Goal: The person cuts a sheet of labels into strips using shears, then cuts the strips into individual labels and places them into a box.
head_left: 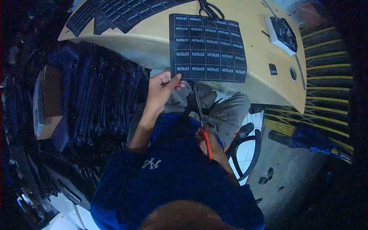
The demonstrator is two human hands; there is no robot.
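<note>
A black sheet [207,48] printed with rows of EPSON labels lies partly on the table and overhangs its near edge. My left hand [165,86] pinches its lower left corner, thumb on top. Below the sheet, my right hand [209,143] is closed on the red handles of a pair of scissors [198,103]. Their blades point up toward the sheet's lower edge; whether they touch it I cannot tell. Black-handled scissors [211,11] lie at the sheet's top edge.
More printed black sheets [126,11] lie on the pale yellow table [264,46]. At the right are a white block with black pieces [281,34] and a small label [273,69]. Dark bags [99,96] hang at the left, beside a cardboard box [51,99].
</note>
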